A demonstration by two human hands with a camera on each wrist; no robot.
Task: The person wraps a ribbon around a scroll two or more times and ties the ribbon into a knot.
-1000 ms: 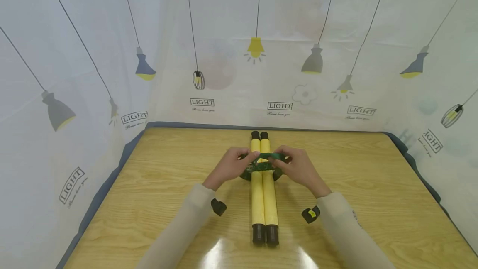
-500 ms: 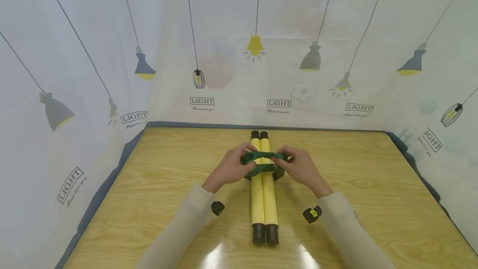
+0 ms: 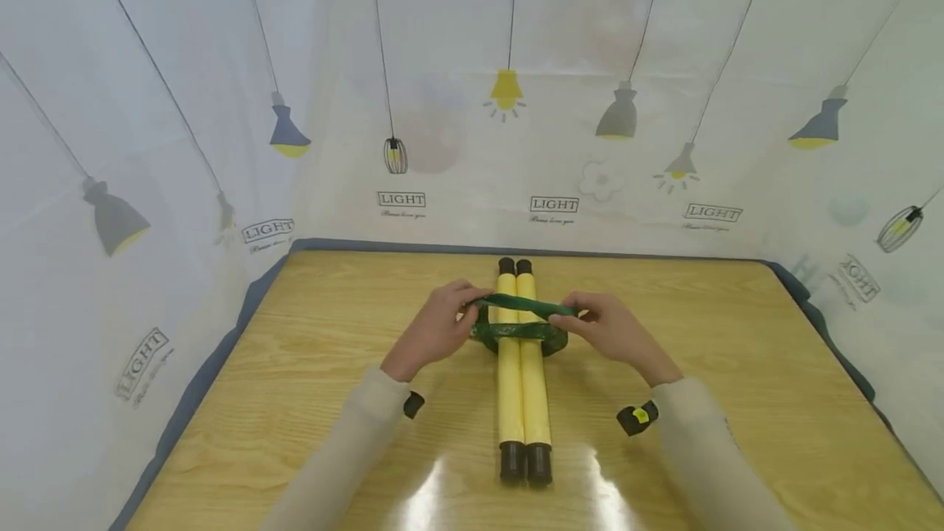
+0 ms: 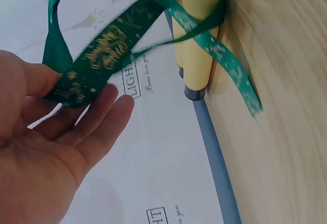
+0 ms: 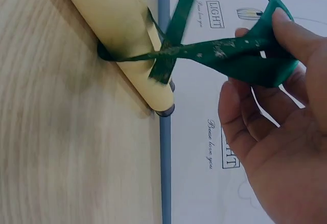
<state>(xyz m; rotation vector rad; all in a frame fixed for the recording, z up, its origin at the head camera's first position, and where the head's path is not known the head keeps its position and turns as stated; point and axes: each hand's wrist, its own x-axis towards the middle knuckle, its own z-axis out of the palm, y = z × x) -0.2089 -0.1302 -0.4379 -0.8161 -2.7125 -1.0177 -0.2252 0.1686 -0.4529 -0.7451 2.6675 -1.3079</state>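
Note:
Two yellow tubes [image 3: 522, 396] with dark end caps lie side by side on the wooden table, pointing away from me. A green ribbon [image 3: 519, 330] printed in gold crosses over them near the far half and passes round their sides. Above that band, a raised stretch of ribbon runs between my hands. My left hand [image 3: 435, 326] pinches one end of it between thumb and fingers, and in the left wrist view the ribbon [image 4: 110, 50] folds there in a loop. On the other side my right hand [image 3: 615, 334] pinches a second ribbon loop [image 5: 276, 45].
The wooden table [image 3: 332, 400] extends on both sides of the tubes. Behind it hangs a white curtain [image 3: 450, 252] printed with lamps and "LIGHT" labels, and a blue-grey edge strip runs along the table's far side. A black wrist-worn device [image 3: 637, 418] sits below the right sleeve.
My hands have moved apart, left hand leftward and right hand rightward. The ribbon stretch between them has become longer and straighter, slanting down to the right. The tubes stay in place.

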